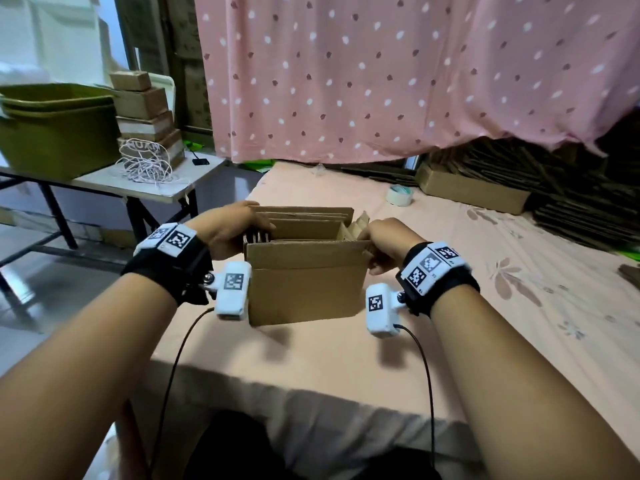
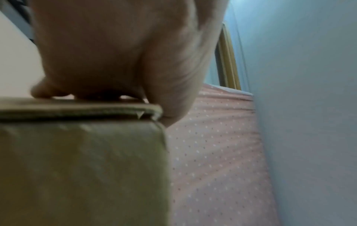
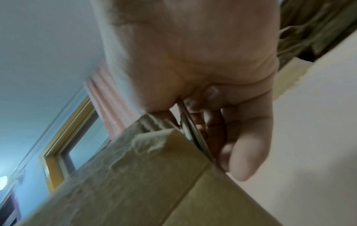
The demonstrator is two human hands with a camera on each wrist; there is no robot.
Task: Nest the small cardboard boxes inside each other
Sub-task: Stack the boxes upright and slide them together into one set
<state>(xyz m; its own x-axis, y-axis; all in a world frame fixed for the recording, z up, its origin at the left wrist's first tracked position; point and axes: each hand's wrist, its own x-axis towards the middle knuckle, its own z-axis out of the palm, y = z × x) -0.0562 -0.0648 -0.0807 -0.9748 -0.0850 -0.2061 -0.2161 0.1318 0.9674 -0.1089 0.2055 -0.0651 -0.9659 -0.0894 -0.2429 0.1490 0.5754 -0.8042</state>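
An open brown cardboard box [image 1: 304, 289] stands on the pink cloth, with smaller open boxes [image 1: 304, 228] set inside it, their flaps standing up. My left hand [image 1: 228, 230] grips the layered flaps at the box's left end, thumb on the near side. At the right end my right hand [image 1: 384, 244] pinches the flaps. In the left wrist view the left hand [image 2: 115, 61] presses down on the box's top edge [image 2: 81, 111]. The right wrist view has the right hand [image 3: 222, 114] with curled fingers [image 3: 243, 152] round a side flap [image 3: 193, 134].
A roll of tape [image 1: 399, 195] and a long cardboard box [image 1: 471, 190] lie at the back of the cloth-covered table [image 1: 311, 368]. Flattened cardboard [image 1: 571, 202] is stacked at the right. A side table at the left carries green tubs [image 1: 55, 133], stacked boxes [image 1: 145, 116] and cord [image 1: 149, 168].
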